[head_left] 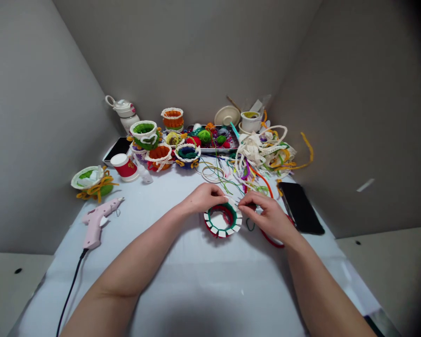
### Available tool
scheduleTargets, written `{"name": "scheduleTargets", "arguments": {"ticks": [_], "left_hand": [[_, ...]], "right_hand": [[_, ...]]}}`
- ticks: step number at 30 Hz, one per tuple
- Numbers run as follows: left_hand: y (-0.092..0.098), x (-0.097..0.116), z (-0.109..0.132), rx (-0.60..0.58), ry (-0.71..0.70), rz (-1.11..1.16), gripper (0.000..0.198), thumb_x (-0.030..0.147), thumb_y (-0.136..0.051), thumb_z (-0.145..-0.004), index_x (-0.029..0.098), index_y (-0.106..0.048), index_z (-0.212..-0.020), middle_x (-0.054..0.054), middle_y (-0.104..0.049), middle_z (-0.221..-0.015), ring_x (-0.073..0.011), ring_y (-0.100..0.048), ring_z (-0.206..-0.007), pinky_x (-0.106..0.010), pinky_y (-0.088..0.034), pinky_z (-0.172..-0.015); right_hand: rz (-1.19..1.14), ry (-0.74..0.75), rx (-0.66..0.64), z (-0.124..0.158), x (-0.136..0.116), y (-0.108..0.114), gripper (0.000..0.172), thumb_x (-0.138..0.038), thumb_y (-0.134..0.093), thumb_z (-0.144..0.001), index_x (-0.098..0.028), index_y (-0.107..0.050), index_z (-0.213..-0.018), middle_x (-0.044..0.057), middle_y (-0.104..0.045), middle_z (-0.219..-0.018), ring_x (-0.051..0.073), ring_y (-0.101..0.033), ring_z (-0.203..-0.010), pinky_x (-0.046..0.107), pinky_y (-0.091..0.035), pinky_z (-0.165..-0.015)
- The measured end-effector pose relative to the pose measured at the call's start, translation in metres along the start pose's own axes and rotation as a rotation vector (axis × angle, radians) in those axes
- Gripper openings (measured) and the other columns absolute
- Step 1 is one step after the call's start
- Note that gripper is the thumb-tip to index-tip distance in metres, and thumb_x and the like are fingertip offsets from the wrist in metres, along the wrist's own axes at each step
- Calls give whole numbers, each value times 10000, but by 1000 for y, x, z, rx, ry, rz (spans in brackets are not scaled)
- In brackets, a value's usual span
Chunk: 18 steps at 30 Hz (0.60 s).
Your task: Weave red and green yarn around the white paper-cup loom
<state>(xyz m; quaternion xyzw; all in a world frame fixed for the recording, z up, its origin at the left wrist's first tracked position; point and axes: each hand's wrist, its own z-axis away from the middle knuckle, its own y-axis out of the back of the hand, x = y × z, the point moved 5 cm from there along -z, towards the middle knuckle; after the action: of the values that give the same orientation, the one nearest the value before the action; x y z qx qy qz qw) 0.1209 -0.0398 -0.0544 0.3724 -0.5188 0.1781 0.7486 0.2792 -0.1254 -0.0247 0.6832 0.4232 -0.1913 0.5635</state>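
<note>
A small paper cup basket [222,221] with white slit tabs sits on the white table [182,276], wound with red and green yarn. My left hand [204,197] curls over its far left rim and holds it steady. My right hand [264,213] is closed at the basket's right rim, fingertips pinching a strand of yarn against a tab. A red yarn strand [272,240] trails beneath my right hand.
A pink glue gun [97,222] with a black cord lies at the left. Several finished yarn baskets [160,157] and a tray of yarn balls [210,138] stand at the back. A tangle of ribbons and pipe cleaners [266,157] and a black phone [301,207] lie right.
</note>
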Motion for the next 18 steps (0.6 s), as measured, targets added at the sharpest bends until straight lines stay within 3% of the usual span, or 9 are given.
{"name": "scheduleTargets", "arguments": {"ticks": [11, 18], "left_hand": [[16, 3, 3, -5, 89, -13, 281, 405, -627, -711, 125, -645, -718, -1, -570, -640, -83, -445, -555, -205, -339, -507], [11, 11, 5, -94, 7, -33, 312, 401, -631, -723, 141, -693, -885, -28, -668, -823, -124, -563, -707, -222, -425, -630]], "right_hand": [[3, -69, -121, -1, 13, -9, 148, -243, -510, -915, -194, -644, -874, 45, -656, -856, 171, -590, -792, 289, -454, -721], [-4, -108, -132, -4, 17, -22, 168, -215, -486, -889, -190, -647, -850, 32, -660, -822, 161, -597, -748, 263, -448, -678]]}}
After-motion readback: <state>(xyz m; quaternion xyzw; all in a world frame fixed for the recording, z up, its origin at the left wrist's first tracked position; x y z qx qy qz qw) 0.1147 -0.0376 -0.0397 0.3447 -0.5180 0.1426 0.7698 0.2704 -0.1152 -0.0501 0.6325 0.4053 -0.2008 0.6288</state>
